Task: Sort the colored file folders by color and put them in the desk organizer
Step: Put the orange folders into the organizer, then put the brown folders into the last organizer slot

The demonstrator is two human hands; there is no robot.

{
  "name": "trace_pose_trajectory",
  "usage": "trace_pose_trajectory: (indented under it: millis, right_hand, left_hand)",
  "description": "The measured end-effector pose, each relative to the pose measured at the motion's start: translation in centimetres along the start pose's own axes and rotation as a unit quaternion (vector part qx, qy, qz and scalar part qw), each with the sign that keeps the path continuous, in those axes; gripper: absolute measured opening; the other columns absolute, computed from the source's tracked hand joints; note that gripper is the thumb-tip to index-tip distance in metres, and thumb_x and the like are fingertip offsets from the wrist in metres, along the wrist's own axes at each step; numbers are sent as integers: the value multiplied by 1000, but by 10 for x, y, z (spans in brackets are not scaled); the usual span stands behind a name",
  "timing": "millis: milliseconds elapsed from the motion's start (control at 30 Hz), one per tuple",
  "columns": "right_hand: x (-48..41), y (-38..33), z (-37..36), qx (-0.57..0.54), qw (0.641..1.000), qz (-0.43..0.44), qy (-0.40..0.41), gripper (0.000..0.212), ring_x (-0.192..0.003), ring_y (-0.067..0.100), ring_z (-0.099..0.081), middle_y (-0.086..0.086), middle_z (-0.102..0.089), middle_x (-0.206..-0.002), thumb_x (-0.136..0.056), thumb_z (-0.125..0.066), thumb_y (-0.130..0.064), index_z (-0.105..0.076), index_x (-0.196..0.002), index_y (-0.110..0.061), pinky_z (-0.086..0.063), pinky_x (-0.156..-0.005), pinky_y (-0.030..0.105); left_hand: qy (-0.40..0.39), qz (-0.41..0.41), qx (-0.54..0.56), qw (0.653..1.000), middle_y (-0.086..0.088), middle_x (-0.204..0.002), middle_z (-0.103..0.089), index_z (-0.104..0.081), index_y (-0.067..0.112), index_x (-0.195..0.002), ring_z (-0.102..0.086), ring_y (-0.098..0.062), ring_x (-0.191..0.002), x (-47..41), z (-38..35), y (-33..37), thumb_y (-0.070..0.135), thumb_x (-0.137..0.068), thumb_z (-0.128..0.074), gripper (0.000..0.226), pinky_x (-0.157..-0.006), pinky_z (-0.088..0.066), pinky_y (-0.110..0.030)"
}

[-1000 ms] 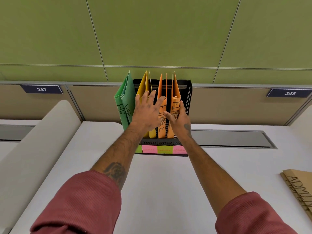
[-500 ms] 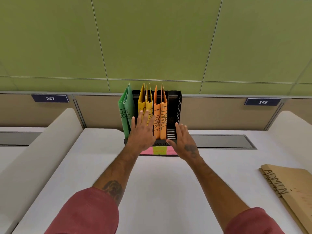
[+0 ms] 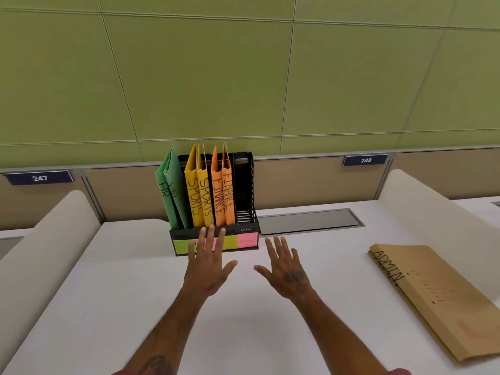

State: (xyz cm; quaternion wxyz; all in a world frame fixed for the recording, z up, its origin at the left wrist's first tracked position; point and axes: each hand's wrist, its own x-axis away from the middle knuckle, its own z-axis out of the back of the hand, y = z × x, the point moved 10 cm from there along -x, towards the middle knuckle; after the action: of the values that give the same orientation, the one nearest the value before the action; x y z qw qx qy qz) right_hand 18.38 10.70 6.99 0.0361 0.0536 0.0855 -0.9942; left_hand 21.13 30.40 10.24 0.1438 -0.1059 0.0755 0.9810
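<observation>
A black desk organizer (image 3: 244, 185) stands at the back of the white desk. Its slots hold, from left to right, two green folders (image 3: 173, 193) marked HR, two yellow folders (image 3: 198, 198) marked SPORTS and two orange folders (image 3: 223, 196) marked FINANCE; the rightmost slot shows no folder. Brown folders (image 3: 438, 296) marked ADMIN lie flat on the desk at the right. My left hand (image 3: 208, 262) hovers with spread fingers just in front of the organizer's labelled base. My right hand (image 3: 288, 269) is beside it, fingers spread, holding nothing.
Coloured sticky labels (image 3: 244, 240) line the organizer's front. A grey cable hatch (image 3: 308, 220) is set into the white desk (image 3: 243, 320) right of the organizer. Cream dividers (image 3: 40, 255) rise on both sides. A green panel wall stands behind.
Both hands have drawn back from the folders in the organizer toward me and now hover over the desk. The orange folders stand straight in their slot.
</observation>
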Motion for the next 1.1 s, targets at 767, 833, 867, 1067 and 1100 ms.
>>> trace_pose_trajectory:
  millis: [767,833,867,1067,1100]
  right_hand:
    - [116,228,25,-1,1000,-17,-2,91,-152,28,5,8,2,-165,-86,-3,-77,-3,-158,-22,-5,-120,52]
    - [124,244,23,-8,1000,-24,-10,91,-151,27,11,6,10,-164,-85,-2,-78,1,-158,-24,1,-119,49]
    - [128,252,23,-12,1000,-26,-13,92,-151,26,14,5,12,-163,-83,-1,-79,2,-157,-24,3,-119,49]
    - [143,303,21,-21,997,-76,-5,100,-149,25,15,7,6,-164,-78,10,-82,-4,-158,-24,-1,-120,52]
    - [145,313,20,-25,996,-88,-6,99,-151,27,9,8,2,-164,-80,9,-82,-6,-158,-23,-3,-120,53]
  left_hand:
    - [-40,-15,49,998,-6,-166,8,3,26,-158,12,-27,-152,45,-63,241,81,-82,1,94,-118,6,-55]
    - [-46,-15,53,997,-5,-166,11,5,27,-157,14,-25,-152,47,-69,259,82,-81,4,94,-118,8,-54]
    - [-49,-16,55,997,-5,-166,11,5,27,-157,14,-25,-152,47,-72,266,82,-80,5,95,-119,8,-53]
    - [-61,-41,70,995,-7,-166,3,-1,24,-159,8,-27,-153,36,-97,311,78,-86,-5,90,-120,-1,-54]
    - [-68,-48,72,994,-7,-167,4,0,24,-158,9,-27,-153,34,-103,319,78,-86,-4,91,-120,-1,-54]
